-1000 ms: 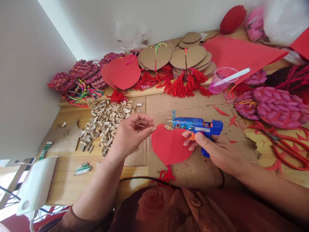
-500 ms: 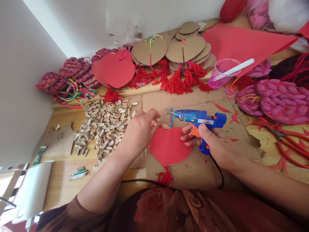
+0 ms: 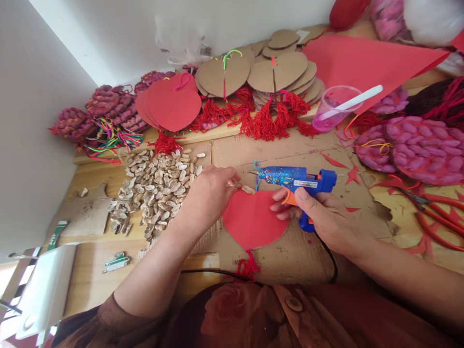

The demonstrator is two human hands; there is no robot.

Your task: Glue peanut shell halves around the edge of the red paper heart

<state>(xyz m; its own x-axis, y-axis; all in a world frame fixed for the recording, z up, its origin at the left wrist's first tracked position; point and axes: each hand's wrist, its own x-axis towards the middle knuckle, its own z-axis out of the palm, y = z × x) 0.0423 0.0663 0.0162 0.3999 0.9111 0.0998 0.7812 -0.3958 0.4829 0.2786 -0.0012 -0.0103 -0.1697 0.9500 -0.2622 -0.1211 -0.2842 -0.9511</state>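
Note:
A red paper heart on cardboard backing lies in front of me, with a blue loop at its top and a red yarn tassel at its lower tip. One peanut shell sits along the heart's upper edge. Beside it, the fingertips of my left hand are pinched at the upper left edge on another peanut shell, mostly hidden. My right hand grips a blue hot glue gun, fingers around its orange trigger. The nozzle points left, just above the heart's top and near my left fingers.
A pile of peanut shells spreads to the left. Behind are stacked cardboard hearts, red hearts and a plastic cup with pink liquid. Orange-handled scissors lie right among red scraps. A black cord trails from the glue gun.
The glue gun has shifted slightly left, its nozzle closer to my left fingers. My left hand stays at the heart's upper edge. The whole view has drifted a little.

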